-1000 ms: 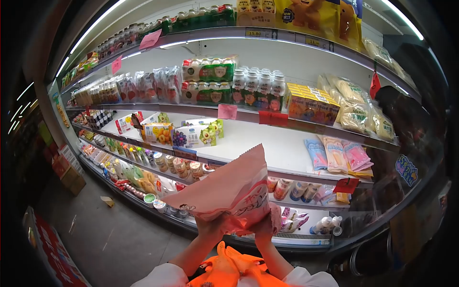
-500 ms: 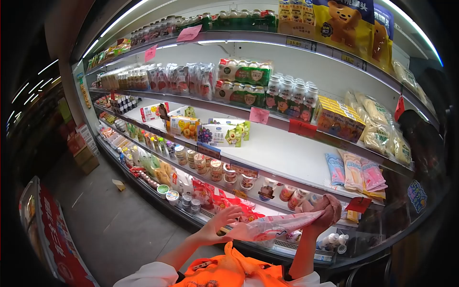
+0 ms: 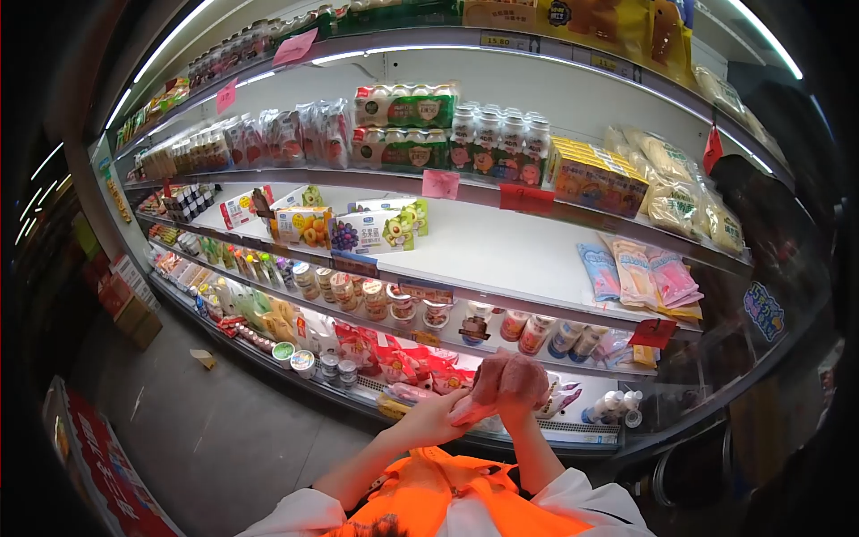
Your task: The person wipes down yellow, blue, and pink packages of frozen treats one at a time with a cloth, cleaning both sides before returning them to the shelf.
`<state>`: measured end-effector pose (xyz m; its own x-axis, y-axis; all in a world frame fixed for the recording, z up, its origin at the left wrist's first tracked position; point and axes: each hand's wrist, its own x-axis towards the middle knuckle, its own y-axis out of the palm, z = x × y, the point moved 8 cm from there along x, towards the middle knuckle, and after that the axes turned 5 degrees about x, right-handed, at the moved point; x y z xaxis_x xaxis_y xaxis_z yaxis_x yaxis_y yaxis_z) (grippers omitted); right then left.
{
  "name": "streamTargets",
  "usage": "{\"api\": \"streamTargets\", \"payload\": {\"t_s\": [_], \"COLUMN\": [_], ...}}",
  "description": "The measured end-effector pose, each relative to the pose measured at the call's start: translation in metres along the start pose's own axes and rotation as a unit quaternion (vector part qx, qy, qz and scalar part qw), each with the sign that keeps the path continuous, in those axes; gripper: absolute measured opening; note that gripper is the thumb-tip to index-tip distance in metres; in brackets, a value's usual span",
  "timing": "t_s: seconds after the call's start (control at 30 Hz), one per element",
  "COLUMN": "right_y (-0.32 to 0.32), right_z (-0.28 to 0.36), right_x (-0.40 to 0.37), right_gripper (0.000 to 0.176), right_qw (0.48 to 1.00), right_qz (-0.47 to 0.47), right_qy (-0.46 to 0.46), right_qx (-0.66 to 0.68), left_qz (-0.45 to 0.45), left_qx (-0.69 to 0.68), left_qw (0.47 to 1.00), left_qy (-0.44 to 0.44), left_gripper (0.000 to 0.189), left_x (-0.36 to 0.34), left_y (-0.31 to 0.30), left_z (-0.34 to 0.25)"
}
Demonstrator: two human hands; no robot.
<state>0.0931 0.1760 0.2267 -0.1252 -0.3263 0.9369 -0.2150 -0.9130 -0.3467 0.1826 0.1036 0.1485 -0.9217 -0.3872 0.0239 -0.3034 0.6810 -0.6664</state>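
A brownish-pink cloth (image 3: 512, 378) is bunched over the fingers of my right hand (image 3: 516, 412), covering most of them. Touching it from the left, my left hand (image 3: 437, 419) has its fingers closed around a lighter pink edge at the cloth's lower left. Whether that edge is cloth or folded packaging I cannot tell. Both hands are close together above the orange apron (image 3: 429, 488), in front of the bottom shelf. A pink packet (image 3: 410, 392) lies on that shelf just beyond my left hand.
Refrigerated shelves curve across the view. Boxed yogurts (image 3: 374, 231) and pastel packets (image 3: 637, 273) stand on the middle shelf (image 3: 501, 255), with cups (image 3: 374, 300) below. Small bottles (image 3: 611, 407) are at lower right. A red-sided display (image 3: 103, 447) is at lower left.
The long pink packet that stretched between my hands no longer shows there. My right hand and the cloth have moved left, and my left hand has closed against the cloth. The view has shifted right.
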Motion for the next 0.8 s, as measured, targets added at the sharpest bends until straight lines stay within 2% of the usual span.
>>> {"api": "streamTargets", "payload": {"t_s": [0.03,0.07,0.1,0.13,0.17,0.2,0.23,0.27,0.33,0.4,0.47,0.5,0.53,0.6,0.63,0.67,0.77,0.8], "right_y": [0.007,0.015,0.021,0.029,0.049,0.043,0.048,0.019,-0.008,-0.041,-0.036,-0.021,0.018,0.029,0.008,-0.003,-0.001,0.027], "right_z": [-0.024,-0.049,-0.07,-0.094,-0.105,-0.118,-0.144,-0.146,-0.141,-0.091,-0.073,-0.064,-0.058,-0.043,-0.026,-0.011,-0.025,-0.033], "right_x": [-0.006,-0.017,-0.03,-0.045,-0.053,-0.038,-0.033,-0.013,0.004,0.041,0.055,0.041,-0.022,-0.04,-0.014,0.001,-0.025,-0.048], "right_gripper": [0.018,0.019,0.02,0.021,0.023,0.026,0.022,0.027,0.029,0.018,0.014,0.012,0.019,0.029,0.029,0.03,0.041,0.038], "right_qw": [0.987,0.949,0.887,0.724,0.5,0.427,0.402,0.441,0.51,0.645,0.805,0.82,0.731,0.765,0.874,0.939,0.912,0.85], "right_qz": [-0.02,-0.041,-0.062,-0.172,-0.274,-0.251,-0.245,-0.293,-0.225,-0.128,0.047,0.104,0.114,0.166,0.205,0.235,0.132,0.198], "right_qy": [0.12,0.236,0.346,0.501,0.612,0.636,0.55,0.514,0.385,0.346,0.215,0.201,0.319,0.302,0.165,0.02,0.025,0.121], "right_qx": [0.105,0.205,0.299,0.442,0.548,0.592,0.69,0.675,0.736,0.669,0.55,0.525,0.593,0.544,0.41,0.251,0.388,0.473], "left_qz": [0.0,0.001,-0.029,-0.057,-0.085,-0.095,-0.104,-0.113,-0.147,-0.151,-0.126,-0.129,-0.105,-0.059,-0.073,-0.089,-0.132,-0.122], "left_qx": [0.015,0.027,0.03,0.032,0.032,-0.039,-0.108,-0.173,-0.253,-0.292,-0.29,-0.259,-0.23,-0.169,-0.129,-0.091,-0.013,-0.017], "left_qw": [1.0,0.999,0.999,0.998,0.996,0.995,0.988,0.977,0.955,0.943,0.948,0.957,0.967,0.981,0.985,0.986,0.977,0.981], "left_qy": [-0.016,-0.032,-0.016,-0.002,0.011,-0.01,-0.031,-0.052,-0.051,-0.05,-0.04,0.001,0.023,0.071,0.088,0.108,0.166,0.148], "left_gripper": [0.053,0.05,0.051,0.051,0.052,0.052,0.052,0.052,0.052,0.051,0.049,0.046,0.045,0.042,0.041,0.039,0.037,0.037], "left_x": [-0.002,-0.003,-0.002,-0.005,-0.009,-0.013,-0.016,-0.017,-0.02,-0.02,-0.019,-0.017,-0.015,-0.018,-0.017,-0.017,-0.016,-0.014], "left_y": [-0.002,-0.001,-0.003,-0.006,-0.009,-0.01,-0.012,-0.015,-0.017,-0.02,-0.03,-0.03,-0.029,-0.033,-0.036,-0.038,-0.033,-0.03], "left_z": [-0.007,-0.01,-0.013,-0.012,-0.01,-0.001,0.01,0.022,0.049,0.049,0.025,0.023,0.013,-0.016,-0.025,-0.032,-0.041,-0.04]}}
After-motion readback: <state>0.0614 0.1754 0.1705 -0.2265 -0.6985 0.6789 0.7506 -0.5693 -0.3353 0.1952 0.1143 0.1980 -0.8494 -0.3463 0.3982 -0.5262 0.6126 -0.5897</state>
